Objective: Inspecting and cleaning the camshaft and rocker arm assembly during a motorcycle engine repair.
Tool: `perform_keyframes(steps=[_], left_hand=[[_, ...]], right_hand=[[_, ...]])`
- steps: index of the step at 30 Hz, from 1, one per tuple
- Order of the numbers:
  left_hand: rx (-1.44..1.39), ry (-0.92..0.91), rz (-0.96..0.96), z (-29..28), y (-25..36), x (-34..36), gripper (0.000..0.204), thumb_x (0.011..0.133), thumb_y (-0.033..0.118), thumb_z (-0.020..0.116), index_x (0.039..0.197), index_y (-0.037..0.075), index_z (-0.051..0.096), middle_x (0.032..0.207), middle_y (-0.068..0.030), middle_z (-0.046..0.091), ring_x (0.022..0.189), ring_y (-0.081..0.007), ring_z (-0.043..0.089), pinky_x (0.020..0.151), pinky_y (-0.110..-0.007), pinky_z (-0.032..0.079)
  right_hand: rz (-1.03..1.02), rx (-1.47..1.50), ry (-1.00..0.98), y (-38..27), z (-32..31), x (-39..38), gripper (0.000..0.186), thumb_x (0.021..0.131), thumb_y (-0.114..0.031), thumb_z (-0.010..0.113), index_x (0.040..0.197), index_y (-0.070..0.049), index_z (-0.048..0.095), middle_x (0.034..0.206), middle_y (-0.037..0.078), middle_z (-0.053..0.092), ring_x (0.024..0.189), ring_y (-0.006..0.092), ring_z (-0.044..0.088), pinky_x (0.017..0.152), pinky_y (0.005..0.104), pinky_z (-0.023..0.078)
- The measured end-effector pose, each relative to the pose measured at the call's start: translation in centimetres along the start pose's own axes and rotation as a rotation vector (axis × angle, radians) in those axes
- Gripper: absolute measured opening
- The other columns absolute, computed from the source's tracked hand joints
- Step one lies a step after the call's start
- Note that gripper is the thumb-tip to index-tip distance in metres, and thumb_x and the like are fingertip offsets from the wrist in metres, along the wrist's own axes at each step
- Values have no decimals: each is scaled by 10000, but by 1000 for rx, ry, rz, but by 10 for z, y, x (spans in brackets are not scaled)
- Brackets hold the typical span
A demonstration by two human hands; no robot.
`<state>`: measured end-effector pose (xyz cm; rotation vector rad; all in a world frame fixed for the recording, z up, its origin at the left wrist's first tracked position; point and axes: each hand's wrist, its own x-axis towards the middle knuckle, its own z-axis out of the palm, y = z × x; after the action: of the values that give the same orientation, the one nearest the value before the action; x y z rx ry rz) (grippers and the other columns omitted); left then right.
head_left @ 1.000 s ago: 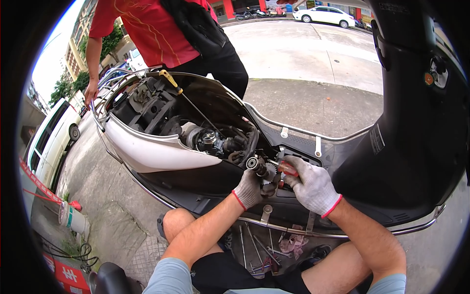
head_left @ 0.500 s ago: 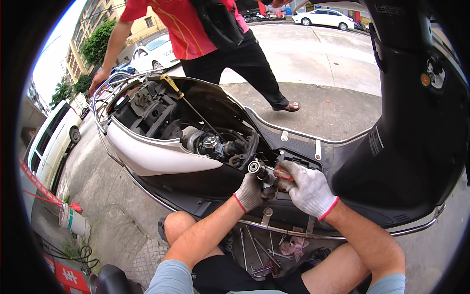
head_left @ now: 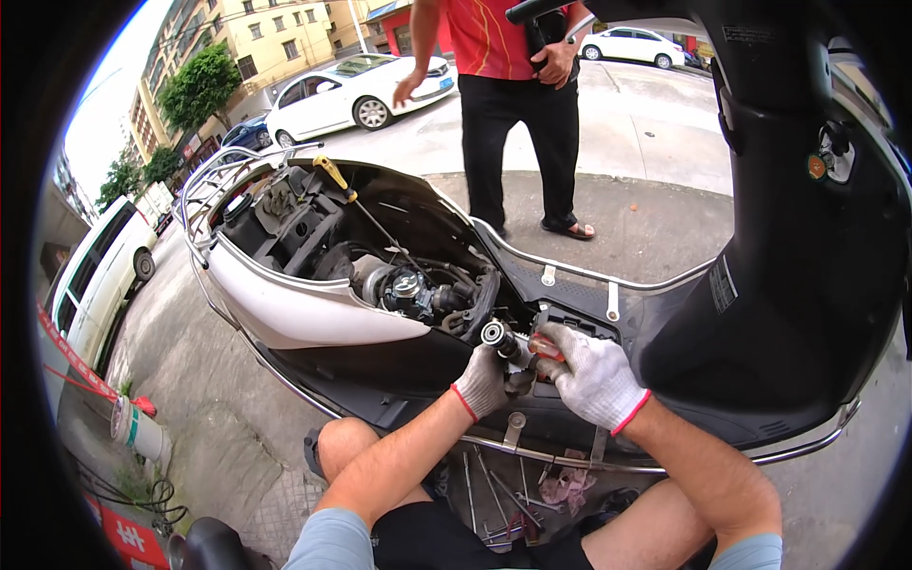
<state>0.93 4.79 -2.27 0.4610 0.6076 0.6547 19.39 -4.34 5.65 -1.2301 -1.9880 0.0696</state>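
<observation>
My left hand (head_left: 484,383), in a pink-cuffed white work glove with dirty fingers, is closed around a dark cylindrical metal part (head_left: 505,344) whose round, shiny open end faces up. Next to it, my gloved right hand (head_left: 597,378) grips a screwdriver (head_left: 545,348) by its red translucent handle; the tip is hidden by the part and my fingers. Both hands are over the footboard of a white and black scooter (head_left: 285,309). Its seat is off, baring the engine bay with a carburettor (head_left: 409,288). A yellow-handled screwdriver (head_left: 334,179) leans in that bay.
Wrenches and other tools (head_left: 494,489) and a pink rag (head_left: 568,487) lie on the ground between my legs. Across the scooter a person in a red shirt (head_left: 494,47) stands. A white bucket (head_left: 141,427) is at the left. A chrome guard rail (head_left: 560,463) edges the scooter.
The person in red has gone from striding at the scooter's rear to standing upright farther right. My hands keep their grips, almost in place; the view has shifted slightly.
</observation>
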Motion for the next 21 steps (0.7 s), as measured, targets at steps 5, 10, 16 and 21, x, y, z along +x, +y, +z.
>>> perform_keyframes(steps=[5,10,16,21], left_hand=[[10,18,6,-2,0,1,504,980,553,435,1021,101,653,726,-38,607,448,-136,441,403,-259,301],[-22,-13,-22,-4,0,2,370,974,473,459,891,138,591,693,-42,545,465,-181,462,416,-286,304],[-40,-8,-47,-2,3,3,323,983,415,437,873,146,579,714,-42,554,482,-188,451,421,-279,294],[-31,-104,-98,3,14,14,371,980,442,421,946,125,612,765,-73,602,487,-142,449,413,-241,276]], right_hand=[[48,21,-38,-6,-3,1,422,859,-159,723,1235,-11,603,1036,215,704,912,383,704,765,437,573],[84,26,-44,-9,-3,-2,410,866,-180,719,1231,-36,599,1018,203,709,887,385,706,747,447,573],[55,7,-13,-8,-5,-1,385,907,-239,684,1227,-47,589,939,167,715,816,334,719,697,424,569],[115,0,20,1,-9,1,362,917,-239,669,1218,-54,591,931,188,711,858,365,710,745,459,563]])
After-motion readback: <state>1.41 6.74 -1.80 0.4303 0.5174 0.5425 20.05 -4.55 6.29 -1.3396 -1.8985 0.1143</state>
